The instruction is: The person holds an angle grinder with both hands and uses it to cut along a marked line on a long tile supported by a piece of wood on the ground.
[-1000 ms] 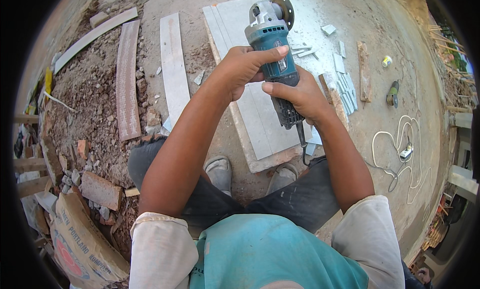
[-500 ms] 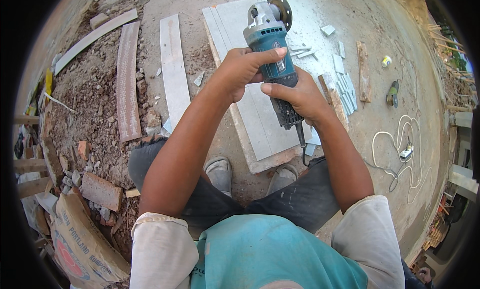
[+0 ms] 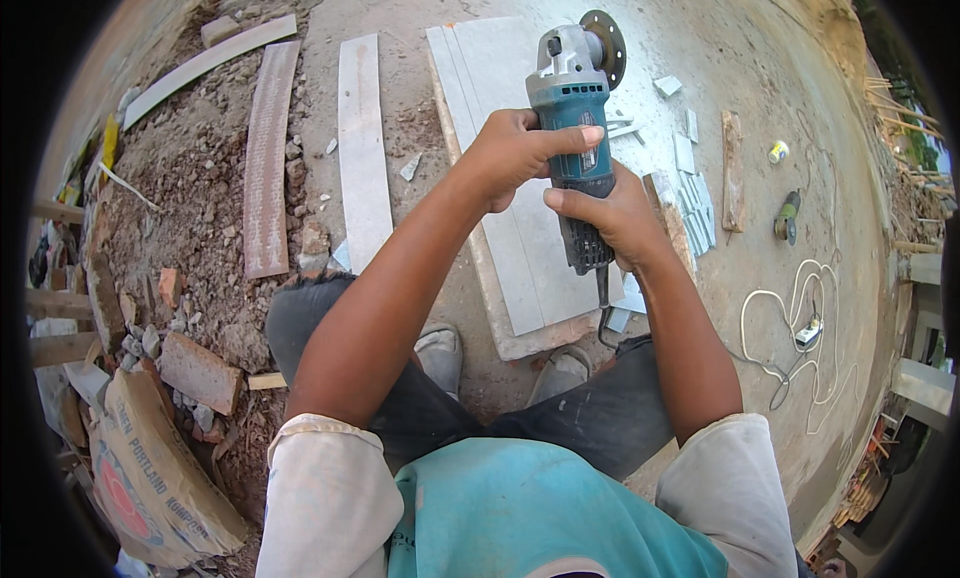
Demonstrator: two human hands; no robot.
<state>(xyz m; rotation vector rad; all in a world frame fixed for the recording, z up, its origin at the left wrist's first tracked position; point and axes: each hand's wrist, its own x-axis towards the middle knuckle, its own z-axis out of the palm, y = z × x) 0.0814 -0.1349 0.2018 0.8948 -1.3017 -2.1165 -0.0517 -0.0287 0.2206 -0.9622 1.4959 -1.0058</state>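
Both hands hold a teal and black angle grinder (image 3: 580, 108) up over a long grey tile (image 3: 485, 63), its metal head and perforated disc pointing away from me. My left hand (image 3: 515, 158) grips the body from the left, thumb lying across its side. Lower down, my right hand (image 3: 622, 218) wraps the black rear part from the right. Most fingers of both hands are hidden behind the tool. A cord hangs from its rear end. The tile has lines along its length and lies on a board (image 3: 535, 344) between my shoes.
Left are two strips, one pale (image 3: 365, 153) and one brownish (image 3: 268, 168), beside rubble (image 3: 190, 218) and a paper cement sack (image 3: 150, 468). Right are cut tile pieces (image 3: 695, 208), a wooden piece (image 3: 733, 173), another grinder (image 3: 788, 218) and a looped white cable (image 3: 745, 313).
The grinder and both hands have shifted slightly right over the tile. The whole view has also moved a little. Both hands keep their grip.
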